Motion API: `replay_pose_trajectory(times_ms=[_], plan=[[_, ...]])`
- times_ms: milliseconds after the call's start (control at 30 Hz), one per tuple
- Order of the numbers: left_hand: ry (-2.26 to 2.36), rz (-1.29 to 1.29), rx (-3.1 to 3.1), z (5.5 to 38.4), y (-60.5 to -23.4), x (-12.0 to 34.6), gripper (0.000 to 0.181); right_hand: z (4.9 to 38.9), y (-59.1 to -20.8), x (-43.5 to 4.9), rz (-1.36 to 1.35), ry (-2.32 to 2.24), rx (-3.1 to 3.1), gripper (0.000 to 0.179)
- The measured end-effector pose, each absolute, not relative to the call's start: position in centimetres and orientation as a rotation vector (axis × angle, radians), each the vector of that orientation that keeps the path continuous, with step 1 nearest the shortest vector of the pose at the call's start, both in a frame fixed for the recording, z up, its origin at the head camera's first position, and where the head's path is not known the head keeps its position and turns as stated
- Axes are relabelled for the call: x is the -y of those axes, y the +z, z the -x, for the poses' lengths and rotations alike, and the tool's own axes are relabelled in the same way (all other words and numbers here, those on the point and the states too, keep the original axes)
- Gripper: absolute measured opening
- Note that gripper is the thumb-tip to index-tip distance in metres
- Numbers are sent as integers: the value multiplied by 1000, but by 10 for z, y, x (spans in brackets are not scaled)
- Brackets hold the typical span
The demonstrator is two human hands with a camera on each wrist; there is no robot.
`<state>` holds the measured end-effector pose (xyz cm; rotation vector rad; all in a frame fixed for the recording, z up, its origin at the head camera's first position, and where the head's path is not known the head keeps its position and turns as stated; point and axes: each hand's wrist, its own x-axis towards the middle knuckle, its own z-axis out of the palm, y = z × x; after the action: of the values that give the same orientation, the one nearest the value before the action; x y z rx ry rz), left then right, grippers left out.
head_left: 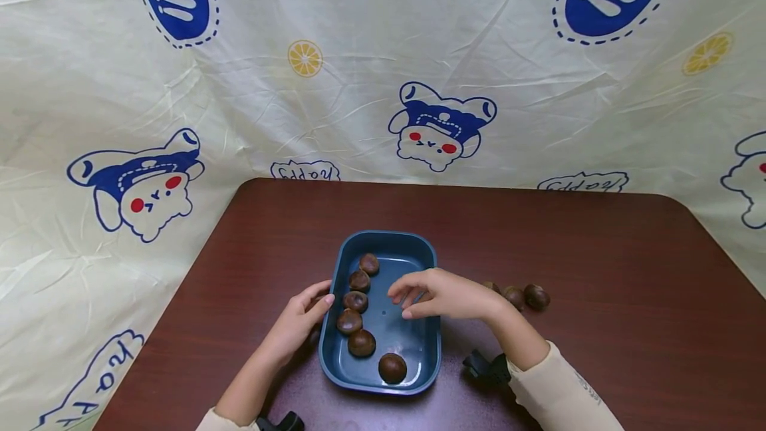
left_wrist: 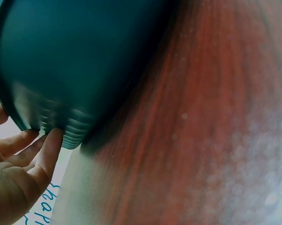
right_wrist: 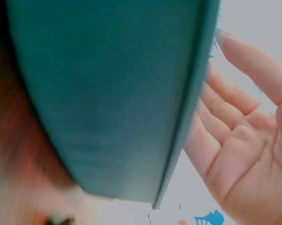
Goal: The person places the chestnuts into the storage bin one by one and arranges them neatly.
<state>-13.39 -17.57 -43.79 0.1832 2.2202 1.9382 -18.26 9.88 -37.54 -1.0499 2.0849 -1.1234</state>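
A blue rectangular tray (head_left: 383,388) stands on the brown table. Inside it, several brown chestnuts (head_left: 356,301) line the left side, and a single chestnut (head_left: 392,368) lies near the front wall. My left hand (head_left: 297,318) grips the tray's left edge, thumb at the rim and fingers against the outer wall, as the left wrist view shows too. Over the tray's right half hovers my right hand (head_left: 437,293), its fingers loosely bent with nothing between them. In the right wrist view the tray's outer wall (right_wrist: 108,103) covers part of that hand's fingertips.
Three more chestnuts (head_left: 536,297) lie on the table right of the tray, one partly hidden behind the right forearm. A pale cloth (head_left: 359,125) with blue cartoon prints hangs behind the table (head_left: 628,271). Dark wrist devices (head_left: 487,368) are worn on both arms.
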Motion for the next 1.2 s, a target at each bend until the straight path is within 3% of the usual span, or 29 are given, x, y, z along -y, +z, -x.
replay_pose_trajectory(times_ms=[533, 1200], plan=[[1938, -180, -2215, 133, -437, 174, 46, 172, -369, -183, 799, -1449, -2321, 35], [1938, -180, -2216, 133, -438, 175, 47, 178, -386, -273, 566, -1234, -2653, 38]])
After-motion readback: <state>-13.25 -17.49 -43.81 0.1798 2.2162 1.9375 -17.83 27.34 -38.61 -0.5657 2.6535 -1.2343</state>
